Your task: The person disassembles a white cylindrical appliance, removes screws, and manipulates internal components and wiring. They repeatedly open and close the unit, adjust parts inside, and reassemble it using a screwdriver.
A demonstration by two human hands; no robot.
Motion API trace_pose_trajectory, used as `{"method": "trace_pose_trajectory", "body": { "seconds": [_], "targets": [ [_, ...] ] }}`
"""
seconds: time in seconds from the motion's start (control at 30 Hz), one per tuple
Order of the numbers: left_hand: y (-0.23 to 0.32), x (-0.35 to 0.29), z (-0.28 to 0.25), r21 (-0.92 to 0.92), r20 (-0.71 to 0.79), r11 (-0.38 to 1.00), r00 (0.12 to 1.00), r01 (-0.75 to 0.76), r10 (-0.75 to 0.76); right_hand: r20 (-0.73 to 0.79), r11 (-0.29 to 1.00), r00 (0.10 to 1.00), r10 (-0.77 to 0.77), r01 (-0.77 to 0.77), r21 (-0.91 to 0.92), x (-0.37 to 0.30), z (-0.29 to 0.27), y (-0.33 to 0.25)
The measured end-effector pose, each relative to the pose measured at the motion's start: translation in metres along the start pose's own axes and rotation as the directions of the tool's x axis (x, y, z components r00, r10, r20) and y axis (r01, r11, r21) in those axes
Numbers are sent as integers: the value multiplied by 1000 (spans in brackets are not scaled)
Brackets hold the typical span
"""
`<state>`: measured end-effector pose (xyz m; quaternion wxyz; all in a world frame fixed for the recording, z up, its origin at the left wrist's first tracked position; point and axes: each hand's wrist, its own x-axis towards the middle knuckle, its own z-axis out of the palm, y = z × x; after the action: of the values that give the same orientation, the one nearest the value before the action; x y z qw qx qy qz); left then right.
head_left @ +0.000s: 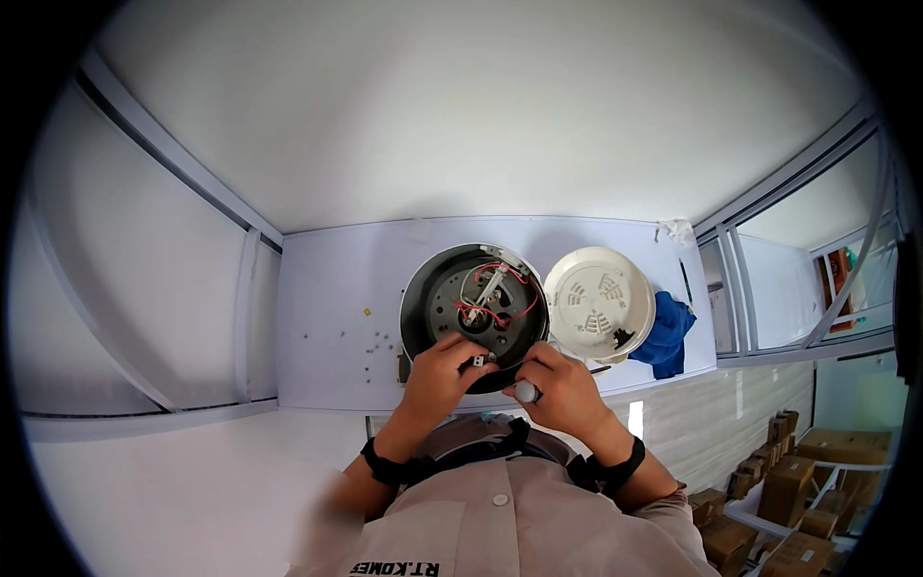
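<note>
A round appliance body [437, 288], dark inside and light at the rim, lies with its open underside up and looks like a rice cooker. Red and pale wires [519, 279] run around a metal bracket at its centre. Over its near rim, my left hand [444, 373] pinches a small white block [479, 362], perhaps a wire connector. My right hand [567, 389] is closed around a tool with a rounded grey handle [526, 391], which looks like a screwdriver; its tip is hard to make out. To the right is a cream round base cover [601, 288] with vent slots.
Several small screws [378, 346] and a small yellow piece [366, 312] are scattered on the white table [327, 279] at the left. A blue cloth [668, 337] and a dark thin stick [686, 282] lie at the right. Cardboard boxes [788, 490] stand on the floor at lower right.
</note>
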<state>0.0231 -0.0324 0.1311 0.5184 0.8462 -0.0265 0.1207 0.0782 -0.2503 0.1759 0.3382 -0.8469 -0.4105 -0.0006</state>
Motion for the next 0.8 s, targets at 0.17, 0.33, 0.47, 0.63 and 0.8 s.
{"method": "trace_pose_trajectory", "body": {
  "seconds": [0.17,0.33,0.47,0.63,0.8],
  "targets": [
    [0,1,-1,0,-7,1000,1000,1,-1,0,1000,1000,-8,8,-8,1,2,1],
    [0,0,-2,-16,-10,1000,1000,23,-23,2,1000,1000,-20,20,-4,4,3,1],
    [-15,-4,-3,-13,8,999,999,-42,43,17,1000,1000,-9,10,-20,6,2,-2],
    [-5,-5,-12,-75,75,995,995,72,-67,29,999,1000,-3,4,-46,5,4,2],
    [-17,-17,-16,-110,-88,994,996,-16,6,31,996,999,-40,42,-76,12,5,-1]
  ]
}}
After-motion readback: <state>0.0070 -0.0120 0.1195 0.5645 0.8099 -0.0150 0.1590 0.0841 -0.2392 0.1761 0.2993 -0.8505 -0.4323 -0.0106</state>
